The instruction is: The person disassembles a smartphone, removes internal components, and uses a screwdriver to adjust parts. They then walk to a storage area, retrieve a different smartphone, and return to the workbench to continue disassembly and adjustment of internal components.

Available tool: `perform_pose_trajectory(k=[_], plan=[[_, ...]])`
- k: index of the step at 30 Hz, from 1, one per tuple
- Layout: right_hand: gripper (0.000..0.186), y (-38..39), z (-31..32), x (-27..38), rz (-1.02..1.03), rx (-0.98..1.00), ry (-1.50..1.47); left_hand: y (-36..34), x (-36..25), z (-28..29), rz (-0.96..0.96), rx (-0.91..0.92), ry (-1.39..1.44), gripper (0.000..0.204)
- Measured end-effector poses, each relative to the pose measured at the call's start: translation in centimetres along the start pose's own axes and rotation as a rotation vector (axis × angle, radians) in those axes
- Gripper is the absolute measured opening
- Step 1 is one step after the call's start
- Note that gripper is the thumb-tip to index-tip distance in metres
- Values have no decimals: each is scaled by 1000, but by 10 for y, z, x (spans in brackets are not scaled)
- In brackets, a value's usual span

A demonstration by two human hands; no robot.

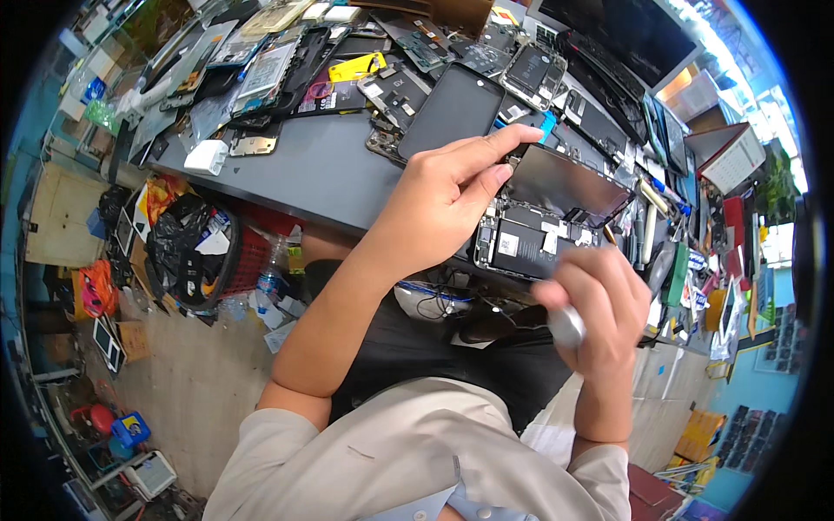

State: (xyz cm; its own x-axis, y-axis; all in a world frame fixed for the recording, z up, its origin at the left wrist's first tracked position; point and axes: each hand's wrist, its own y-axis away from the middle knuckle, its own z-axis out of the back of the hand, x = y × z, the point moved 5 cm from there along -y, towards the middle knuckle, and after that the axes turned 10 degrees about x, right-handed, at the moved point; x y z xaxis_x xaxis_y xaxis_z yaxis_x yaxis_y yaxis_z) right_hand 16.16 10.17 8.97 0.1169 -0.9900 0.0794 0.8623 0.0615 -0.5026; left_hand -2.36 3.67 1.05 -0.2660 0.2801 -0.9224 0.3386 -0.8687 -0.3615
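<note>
My left hand [452, 195] reaches over the desk edge, its thumb and forefinger closed at the upper left edge of a lifted phone screen [569, 182]. The screen stands tilted up from the opened phone body [526, 243], which lies beneath it with a black battery and inner parts showing. Just in front of the phone, my right hand [604, 304] is curled and smeared by motion. A small silvery-white rounded object [567, 327] pokes out of its fist; the rest of it is hidden by the fingers. The right hand looks apart from the phone.
Behind the phone lie a black flat panel [452, 113], another opened phone [534, 74] and a yellow piece [356, 67]. A white charger block [207, 157] sits near the desk's left edge. Tools crowd the right side by a green box [673, 276]. A red basket [252, 260] stands below left.
</note>
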Motion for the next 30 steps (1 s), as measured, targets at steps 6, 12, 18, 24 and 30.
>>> perform_pose_trajectory(k=[6, 12, 18, 24, 30], plan=[[30, -31, -22, -18, 74, 291, 175, -2, -4, 2, -34, -28, -38, 41], [31, -41, -32, -29, 106, 374, 200, -4, -2, 8, -83, 26, 132, 48], [25, -45, -36, -37, 152, 370, 146, -4, -6, 10, -85, 28, 133, 54], [24, -49, -37, -39, 200, 374, 111, -3, -9, 10, -100, 25, 127, 54], [20, -47, -37, -36, 286, 387, 149, -4, -7, 9, -144, -8, 94, 54]])
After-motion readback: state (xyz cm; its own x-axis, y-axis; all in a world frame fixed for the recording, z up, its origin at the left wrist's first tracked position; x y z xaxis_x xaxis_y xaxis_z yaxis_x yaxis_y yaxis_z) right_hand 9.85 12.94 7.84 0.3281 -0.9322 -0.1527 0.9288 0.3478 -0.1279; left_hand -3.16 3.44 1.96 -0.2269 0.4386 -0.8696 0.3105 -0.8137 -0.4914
